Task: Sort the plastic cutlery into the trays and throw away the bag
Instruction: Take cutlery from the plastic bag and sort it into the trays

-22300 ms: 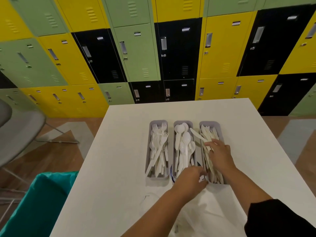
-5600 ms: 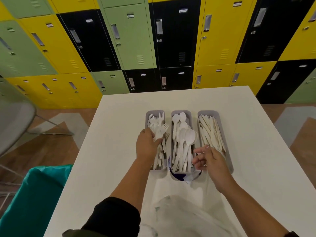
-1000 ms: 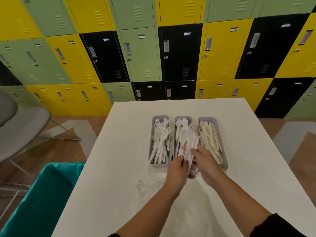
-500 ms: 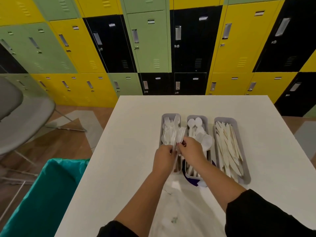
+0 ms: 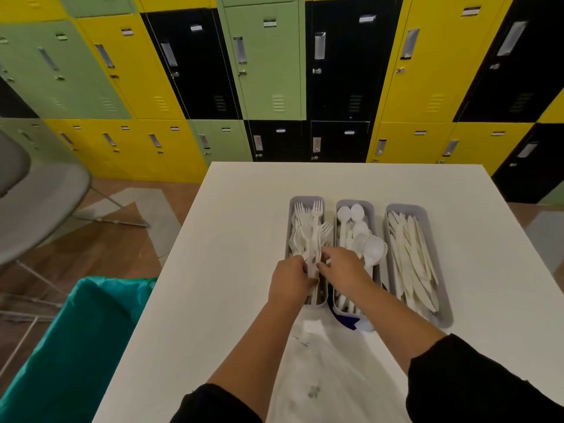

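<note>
Yellow, green and black lockers (image 5: 268, 56) stand behind a white table (image 5: 238, 239).

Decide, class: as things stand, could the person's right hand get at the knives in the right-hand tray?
Probably yes. The right hand pinches forks over the left tray, so it must let go first. The knives lie uncovered in the open-topped right tray, with only the spoon tray between.

Three grey trays stand side by side with narrow gaps on the white table (image 5: 232, 227): the fork tray (image 5: 306, 200), the spoon tray (image 5: 355, 203) and the knife tray (image 5: 406, 208). Both hands, left hand (image 5: 290, 280) and right hand (image 5: 343, 265), crowd the fork tray's near end. The crumpled bag (image 5: 329, 370) covers the near edge. Bare tabletop lies left, right and beyond. The green bin (image 5: 76, 337) stands beside the table's left edge.
</note>
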`<state>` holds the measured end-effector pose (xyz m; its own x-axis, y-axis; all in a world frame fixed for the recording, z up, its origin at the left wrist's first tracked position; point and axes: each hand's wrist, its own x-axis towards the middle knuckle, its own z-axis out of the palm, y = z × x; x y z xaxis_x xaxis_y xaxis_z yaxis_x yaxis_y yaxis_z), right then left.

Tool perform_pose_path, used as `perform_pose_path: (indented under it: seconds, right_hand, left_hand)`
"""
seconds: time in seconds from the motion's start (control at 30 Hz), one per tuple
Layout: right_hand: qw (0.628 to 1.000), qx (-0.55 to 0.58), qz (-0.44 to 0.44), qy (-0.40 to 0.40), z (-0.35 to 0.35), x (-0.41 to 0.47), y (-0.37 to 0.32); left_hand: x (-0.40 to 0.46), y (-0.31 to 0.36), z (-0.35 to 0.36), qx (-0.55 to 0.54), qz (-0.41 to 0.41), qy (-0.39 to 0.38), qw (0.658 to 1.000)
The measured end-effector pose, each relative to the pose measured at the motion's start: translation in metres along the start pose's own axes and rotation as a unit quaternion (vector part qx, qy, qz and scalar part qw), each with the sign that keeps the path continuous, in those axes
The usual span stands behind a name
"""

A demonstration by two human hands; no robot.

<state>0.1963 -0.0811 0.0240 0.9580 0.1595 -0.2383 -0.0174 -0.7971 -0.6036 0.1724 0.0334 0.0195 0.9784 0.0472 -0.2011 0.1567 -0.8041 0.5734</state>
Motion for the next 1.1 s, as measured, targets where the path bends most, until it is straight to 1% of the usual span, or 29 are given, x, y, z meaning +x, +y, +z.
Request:
perform_pose_path:
  seconds: [0.1, 0.23, 0.3, 0.37, 0.43, 0.47, 0.53, 0.6, 0.63, 0.7, 0.77, 0.8, 0.87, 0.93, 1.0, 1.03, 1.1]
  right_hand:
    - [1.0, 0.015, -0.014, 0.013, 0.003, -0.008, 0.002]
    - [0.999, 0.022, -0.034, 0.026, 0.003, -0.029, 0.004]
    - [0.998, 0.028, -0.043, 0.02, 0.0, -0.043, 0.006]
    - [0.998, 0.031, -0.049, 0.017, -0.005, -0.059, 0.008]
    - [0.997, 0.038, -0.059, 0.012, -0.009, -0.075, 0.01]
    - [0.997, 0.043, -0.064, 0.006, -0.01, -0.083, 0.011]
    - [0.995, 0.043, -0.086, -0.011, -0.012, -0.099, 0.013]
    - [0.991, 0.03, -0.12, -0.051, -0.014, -0.118, 0.017]
    - [0.987, 0.022, -0.134, -0.087, -0.013, -0.126, 0.02]
    - [0.97, -0.021, -0.154, -0.185, -0.006, -0.146, 0.03]
    - [0.942, -0.094, -0.153, -0.284, 0.005, -0.164, 0.043]
    - [0.928, -0.123, -0.147, -0.318, 0.011, -0.172, 0.049]
    - [0.917, -0.157, -0.136, -0.34, 0.024, -0.186, 0.058]
    - [0.919, -0.197, -0.13, -0.317, 0.037, -0.194, 0.063]
    - [0.931, -0.226, -0.136, -0.253, 0.045, -0.197, 0.067]
    - [0.943, -0.221, -0.143, -0.204, 0.048, -0.198, 0.069]
    - [0.963, -0.191, -0.18, -0.067, 0.048, -0.2, 0.068]
  left_hand:
    - [-0.006, -0.001, -0.004, 0.011, 0.001, 0.002, 1.0]
    - [-0.022, 0.001, -0.015, 0.081, 0.038, 0.039, 0.995]
    - [-0.034, 0.001, -0.021, 0.094, 0.066, 0.035, 0.993]
    - [-0.051, -0.003, -0.026, 0.077, 0.108, -0.026, 0.991]
    - [-0.068, -0.009, -0.031, 0.076, 0.167, -0.116, 0.976]
    - [-0.075, -0.013, -0.031, 0.095, 0.194, -0.155, 0.964]
    - [-0.089, -0.023, -0.029, 0.157, 0.221, -0.215, 0.938]
    - [-0.102, -0.036, -0.023, 0.227, 0.225, -0.254, 0.913]
    - [-0.105, -0.043, -0.019, 0.255, 0.22, -0.266, 0.903]
    - [-0.118, -0.053, -0.009, 0.305, 0.202, -0.265, 0.892]
    - [-0.13, -0.061, 0.001, 0.34, 0.176, -0.241, 0.892]
    - [-0.134, -0.064, 0.005, 0.345, 0.159, -0.228, 0.897]
    - [-0.141, -0.064, 0.01, 0.334, 0.13, -0.204, 0.911]
    - [-0.145, -0.063, 0.013, 0.331, 0.113, -0.169, 0.922]
    - [-0.149, -0.06, 0.013, 0.291, 0.088, -0.114, 0.946]
    - [-0.15, -0.058, 0.012, 0.249, 0.073, -0.084, 0.962]
    - [-0.153, -0.057, 0.008, 0.181, 0.058, -0.023, 0.982]
